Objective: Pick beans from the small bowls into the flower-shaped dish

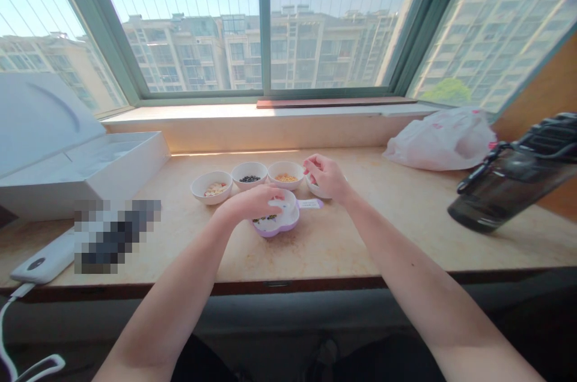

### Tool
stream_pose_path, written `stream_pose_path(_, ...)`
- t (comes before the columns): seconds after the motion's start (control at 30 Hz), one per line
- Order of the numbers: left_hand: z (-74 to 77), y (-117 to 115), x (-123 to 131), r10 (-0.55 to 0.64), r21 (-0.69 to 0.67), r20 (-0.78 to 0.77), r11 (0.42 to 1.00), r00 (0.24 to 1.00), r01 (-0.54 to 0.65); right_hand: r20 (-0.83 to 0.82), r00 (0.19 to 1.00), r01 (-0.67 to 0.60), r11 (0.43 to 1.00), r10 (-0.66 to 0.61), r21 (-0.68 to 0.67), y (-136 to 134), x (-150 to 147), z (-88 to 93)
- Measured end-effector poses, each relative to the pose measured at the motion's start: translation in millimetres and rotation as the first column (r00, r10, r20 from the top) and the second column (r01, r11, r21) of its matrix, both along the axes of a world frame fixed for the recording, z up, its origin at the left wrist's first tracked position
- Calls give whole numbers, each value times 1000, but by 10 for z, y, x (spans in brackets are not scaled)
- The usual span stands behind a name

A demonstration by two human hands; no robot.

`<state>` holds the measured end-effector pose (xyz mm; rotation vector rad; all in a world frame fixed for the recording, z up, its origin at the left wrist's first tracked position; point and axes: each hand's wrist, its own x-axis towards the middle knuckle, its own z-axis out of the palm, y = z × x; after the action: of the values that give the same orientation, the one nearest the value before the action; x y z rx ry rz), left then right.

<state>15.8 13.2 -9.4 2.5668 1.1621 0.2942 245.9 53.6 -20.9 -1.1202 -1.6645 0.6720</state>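
Observation:
My left hand [252, 202] rests with curled fingers on the rim of a purple pot [280, 223] with a white inside and a short handle [310, 204] pointing right; dark bits lie in it. My right hand [325, 174] hovers over a white bowl [318, 191] at the right end of the row, fingers pinched together; what they hold is too small to see. Three more white bowls stand behind the pot: one with pale pieces [211, 187], one with black seeds [249, 175], one with yellow grains [285, 174].
An open white box [90, 167] stands at the left, a white power bank [42, 262] with a cable near the front edge. A plastic bag [444, 139] lies at the back right, and a dark bottle [509, 184] lies on its side at the right.

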Motion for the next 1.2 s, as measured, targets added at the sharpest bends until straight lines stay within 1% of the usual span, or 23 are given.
stream_pose_path(0.07, 0, -14, 7, -50, -12, -99, 999, 994, 49, 87, 985, 144, 988, -149, 54, 49, 58, 0)
stream_pose_path(0.13, -13, -31, 33, -63, 0, -145, 998, 987, 64, 186, 942, 265, 959, -279, 98, 77, 114, 3)
stream_pose_path(0.2, -34, -58, 71, -45, 26, -176, 998, 983, 50, 269, 893, 341, 933, -360, 117, 89, 160, 5)
stream_pose_path(0.27, -61, -96, 113, 5, 63, -217, 998, 976, 8, 329, 857, 383, 917, -398, 111, 92, 193, 4)
stream_pose_path(0.37, -122, -153, 181, 86, 147, -243, 988, 966, -51, 389, 817, 424, 901, -426, 97, 95, 220, -4)
stream_pose_path(0.47, -201, -174, 238, 128, 225, -243, 972, 962, -73, 442, 780, 450, 888, -444, 98, 100, 233, -15)
stream_pose_path(0.6, -271, -150, 273, 131, 283, -250, 958, 959, -57, 481, 756, 458, 884, -444, 97, 98, 232, -26)
stream_pose_path(0.77, -282, -128, 287, 110, 297, -211, 954, 971, -44, 518, 738, 452, 887, -432, 96, 84, 222, -29)
stream_pose_path(0.9, -255, -134, 296, 124, 325, -233, 945, 965, -43, 543, 723, 451, 887, -427, 97, 75, 224, -21)
stream_pose_path(1.03, -157, -141, 259, 108, 302, -234, 953, 966, -34, 562, 716, 450, 889, -415, 83, 71, 228, -10)
stream_pose_path(1.13, -68, -125, 195, 118, 251, -176, 965, 977, -71, 581, 709, 449, 891, -399, 63, 69, 233, -3)
stream_pose_path(1.2, -30, -100, 151, 123, 208, -87, 973, 989, -103, 585, 711, 445, 894, -390, 56, 71, 235, -2)
